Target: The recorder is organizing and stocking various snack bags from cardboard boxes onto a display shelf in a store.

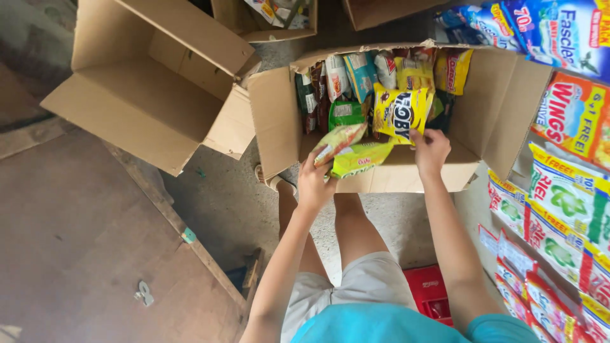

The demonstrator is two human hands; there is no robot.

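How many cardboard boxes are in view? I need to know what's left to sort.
4: the packet-filled box at the hands, an open one to its left, and two cut off at the top edge. More may lie out of frame.

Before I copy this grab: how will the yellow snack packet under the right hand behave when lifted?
The yellow snack packet looks puffed and glossy, so it is probably light and a bit slippery. The right hand pinches only its lower edge, so it may flop or swing. Its contents could crush under a hard squeeze.
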